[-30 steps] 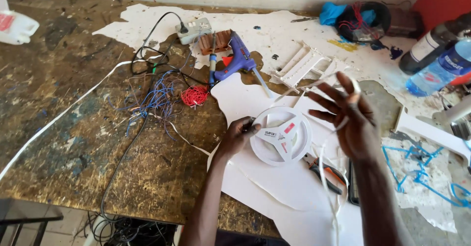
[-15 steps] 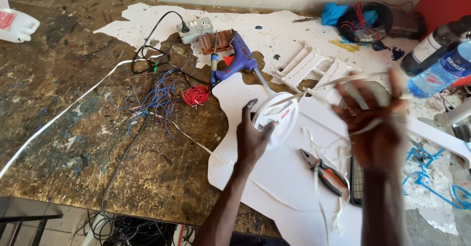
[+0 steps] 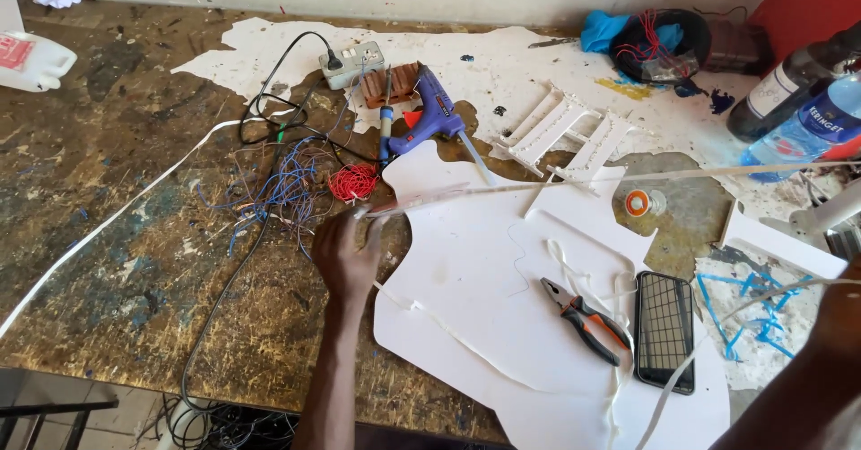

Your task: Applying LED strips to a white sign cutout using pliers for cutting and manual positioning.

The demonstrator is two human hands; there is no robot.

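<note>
Nearest the camera, the left hand (image 3: 348,254) is pinching, fingers together, one end of a long thin white strip (image 3: 574,181) at the left edge of the large white foam sheet (image 3: 466,297); the strip is stretching rightward out of frame. Only the right forearm is showing, so its grip cannot be told. Pulled taut, the strip is likely risking a snap or sweeping the small clear jar with an orange insert (image 3: 639,203) beyond the sheet. Farther right, a clear plastic water bottle (image 3: 798,131) is lying by a dark glass bottle (image 3: 789,82), contents unclear.
</note>
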